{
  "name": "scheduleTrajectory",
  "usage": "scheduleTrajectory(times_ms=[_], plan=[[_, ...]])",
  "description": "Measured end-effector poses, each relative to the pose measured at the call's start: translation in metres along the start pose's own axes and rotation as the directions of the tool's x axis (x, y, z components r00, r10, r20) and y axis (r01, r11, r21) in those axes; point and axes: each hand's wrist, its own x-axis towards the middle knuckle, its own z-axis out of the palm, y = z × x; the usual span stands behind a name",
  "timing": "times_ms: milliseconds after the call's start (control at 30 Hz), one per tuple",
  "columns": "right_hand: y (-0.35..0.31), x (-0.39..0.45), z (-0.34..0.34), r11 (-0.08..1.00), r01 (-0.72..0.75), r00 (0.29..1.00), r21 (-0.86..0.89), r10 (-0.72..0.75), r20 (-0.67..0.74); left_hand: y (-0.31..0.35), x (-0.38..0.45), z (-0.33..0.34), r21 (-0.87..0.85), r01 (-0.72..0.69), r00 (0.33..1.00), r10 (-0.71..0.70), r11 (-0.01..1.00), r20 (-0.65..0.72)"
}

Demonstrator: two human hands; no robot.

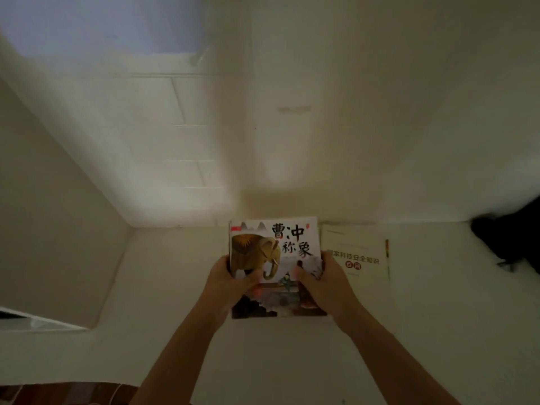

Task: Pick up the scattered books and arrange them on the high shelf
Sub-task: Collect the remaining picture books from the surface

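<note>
A picture book (287,244) with an elephant and black characters on its cover lies on the white high shelf (292,361), its far edge close to the back wall. My left hand (230,280) grips its left edge, thumb on the cover. At the right edge, my right hand (323,283) grips it the same way. It looks like the top of a thin stack. A pale cream book (361,255) lies flat on the shelf just right of it, touching or nearly touching.
A white side wall (58,229) closes the shelf on the left and the back wall (350,127) rises behind the books. A dark blurred object (508,238) sits at the far right of the shelf.
</note>
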Motion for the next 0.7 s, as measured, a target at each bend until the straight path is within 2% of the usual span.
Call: scheduleTrajectory(times_ms=[67,167,300,400,533,700], plan=[[0.010,-0.009,-0.030,0.992,-0.115,0.993,-0.043,0.114,-0.024,0.008,-0.005,0.028,-0.007,0.124,0.987,-0.123,0.992,0.107],[0.035,-0.027,-0.077,0.972,-0.226,0.970,-0.068,0.219,-0.106,0.000,-0.003,0.082,0.125,0.208,0.952,-0.231,0.970,0.202],[0.065,-0.020,-0.129,0.910,-0.296,0.942,-0.291,0.227,-0.247,-0.017,0.021,0.141,0.437,0.136,0.959,-0.228,0.889,0.166],[0.071,-0.011,-0.142,0.926,-0.307,0.937,-0.219,0.253,-0.242,-0.005,0.024,0.162,0.569,0.062,0.979,-0.161,0.820,0.126],[0.074,-0.004,-0.138,0.943,-0.305,0.939,-0.130,0.275,-0.209,0.001,0.029,0.164,0.454,0.085,0.982,-0.152,0.887,0.114],[0.079,0.002,-0.135,0.923,-0.367,0.910,-0.118,0.330,-0.251,0.011,0.032,0.157,0.214,0.253,0.960,-0.272,0.944,0.067]])
